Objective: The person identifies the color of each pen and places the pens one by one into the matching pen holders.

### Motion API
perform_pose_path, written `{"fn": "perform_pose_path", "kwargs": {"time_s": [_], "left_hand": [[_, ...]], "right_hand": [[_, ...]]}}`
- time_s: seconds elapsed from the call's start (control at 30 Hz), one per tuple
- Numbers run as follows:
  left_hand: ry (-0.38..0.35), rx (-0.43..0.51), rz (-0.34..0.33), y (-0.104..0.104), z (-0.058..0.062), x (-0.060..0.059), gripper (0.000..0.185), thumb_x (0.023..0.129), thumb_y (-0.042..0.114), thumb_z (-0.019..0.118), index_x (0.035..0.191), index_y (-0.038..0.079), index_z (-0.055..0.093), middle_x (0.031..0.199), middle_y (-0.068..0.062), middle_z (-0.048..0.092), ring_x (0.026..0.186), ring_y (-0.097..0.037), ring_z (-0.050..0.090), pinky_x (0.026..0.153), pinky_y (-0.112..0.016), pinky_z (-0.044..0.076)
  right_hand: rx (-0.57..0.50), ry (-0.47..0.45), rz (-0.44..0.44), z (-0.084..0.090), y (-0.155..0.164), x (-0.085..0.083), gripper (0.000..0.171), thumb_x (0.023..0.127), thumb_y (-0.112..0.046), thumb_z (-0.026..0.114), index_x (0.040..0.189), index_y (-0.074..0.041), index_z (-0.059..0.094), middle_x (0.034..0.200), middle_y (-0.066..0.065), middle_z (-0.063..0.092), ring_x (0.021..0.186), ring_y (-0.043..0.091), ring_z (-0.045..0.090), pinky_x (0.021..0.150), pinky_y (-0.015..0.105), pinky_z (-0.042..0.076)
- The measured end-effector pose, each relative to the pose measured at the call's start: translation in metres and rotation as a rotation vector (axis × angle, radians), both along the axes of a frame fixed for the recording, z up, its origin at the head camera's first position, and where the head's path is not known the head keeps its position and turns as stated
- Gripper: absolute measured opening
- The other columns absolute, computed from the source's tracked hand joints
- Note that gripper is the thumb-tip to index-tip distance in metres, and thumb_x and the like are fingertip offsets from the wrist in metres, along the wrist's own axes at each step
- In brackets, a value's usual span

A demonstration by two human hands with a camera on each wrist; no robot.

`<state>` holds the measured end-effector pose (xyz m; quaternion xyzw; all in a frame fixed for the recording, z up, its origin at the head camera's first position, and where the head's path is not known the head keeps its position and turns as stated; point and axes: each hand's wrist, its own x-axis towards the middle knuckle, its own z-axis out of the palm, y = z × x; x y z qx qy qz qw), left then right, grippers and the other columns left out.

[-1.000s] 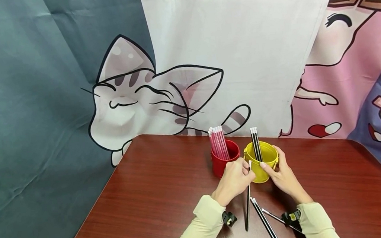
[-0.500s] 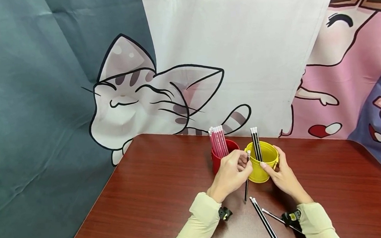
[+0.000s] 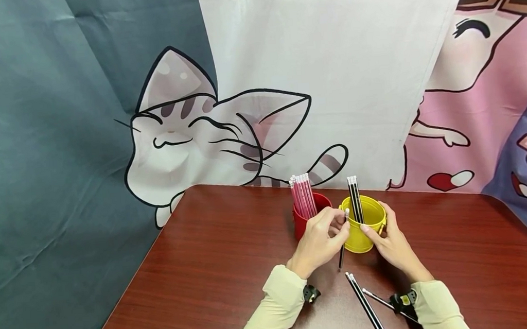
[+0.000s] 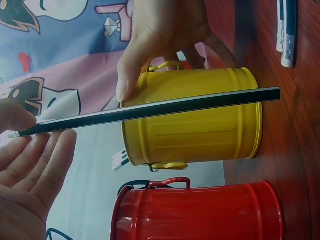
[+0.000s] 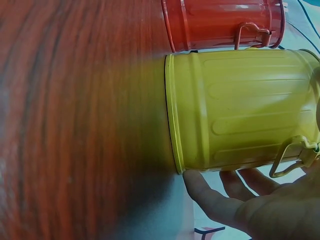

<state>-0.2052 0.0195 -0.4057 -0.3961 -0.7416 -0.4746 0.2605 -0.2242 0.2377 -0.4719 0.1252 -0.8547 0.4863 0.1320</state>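
My left hand (image 3: pixel 319 240) pinches a black pencil (image 4: pixel 150 111) near its white eraser end, between thumb and fingertips. The pencil hangs nearly upright in front of the yellow bucket (image 3: pixel 357 239), its lower end above the table. With my right hand (image 3: pixel 395 249) I grip the bucket's right side, thumb at the rim and fingers around the wall. Several black pencils (image 3: pixel 355 201) stand inside it, eraser ends up. Beside it on the left is a red bucket (image 3: pixel 300 226) holding several pink pencils (image 3: pixel 303 197), partly hidden behind my left hand.
Two black pencils (image 3: pixel 367 306) lie side by side on the brown table (image 3: pixel 207 272), in front of the yellow bucket. Another pencil (image 3: pixel 378 299) lies partly under my right wrist. A cartoon-printed cloth (image 3: pixel 258 41) hangs behind the table.
My left hand has lifted the pencil, and its lower end has come up off the table towards the yellow bucket. My right hand has stayed on the bucket.
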Motion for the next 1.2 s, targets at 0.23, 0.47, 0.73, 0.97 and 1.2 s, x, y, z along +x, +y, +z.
{"fn": "perform_pose_path", "kwargs": {"time_s": [0.23,0.47,0.73,0.97,1.2], "left_hand": [[0.004,0.008,-0.002,0.003,-0.003,0.000,0.014,0.085,0.004,0.061,0.097,0.002,0.055,0.086,-0.006,0.056,0.071,-0.005,0.058,0.069,-0.009,0.048],[0.000,0.020,-0.007,0.008,-0.006,-0.001,0.015,0.085,0.004,0.061,0.098,-0.001,0.056,0.087,-0.008,0.057,0.071,-0.008,0.059,0.070,-0.009,0.048],[0.034,-0.011,0.020,0.008,0.001,-0.006,0.014,0.084,0.004,0.061,0.097,0.000,0.057,0.086,-0.006,0.057,0.071,-0.007,0.059,0.070,-0.009,0.048],[0.096,-0.086,0.051,0.008,0.022,-0.018,0.013,0.085,0.005,0.060,0.097,0.002,0.057,0.086,-0.004,0.056,0.072,-0.007,0.056,0.070,-0.006,0.045],[0.182,-0.093,0.047,0.010,0.052,-0.024,0.014,0.087,0.007,0.058,0.099,0.000,0.057,0.087,-0.005,0.057,0.073,-0.009,0.058,0.072,-0.007,0.045]], "right_hand": [[-0.001,0.012,-0.001,-0.001,0.000,-0.001,0.075,0.089,-0.023,0.060,0.145,-0.015,0.011,0.132,0.019,0.038,0.107,0.030,0.048,0.083,0.002,0.030],[0.034,-0.028,-0.011,0.004,0.001,0.001,0.075,0.090,-0.028,0.059,0.146,-0.022,0.009,0.132,0.016,0.040,0.105,0.025,0.048,0.081,0.007,0.035],[0.005,-0.029,0.003,0.004,0.000,0.000,0.075,0.090,-0.026,0.059,0.145,-0.018,0.009,0.133,0.016,0.038,0.105,0.025,0.048,0.081,0.006,0.037],[-0.039,0.002,0.005,0.000,-0.001,-0.001,0.073,0.090,-0.022,0.059,0.144,-0.014,0.011,0.133,0.017,0.035,0.107,0.028,0.046,0.082,0.004,0.033],[-0.070,0.017,0.020,0.000,-0.002,-0.002,0.073,0.089,-0.019,0.061,0.143,-0.012,0.013,0.132,0.016,0.035,0.108,0.028,0.045,0.084,0.004,0.033]]}}
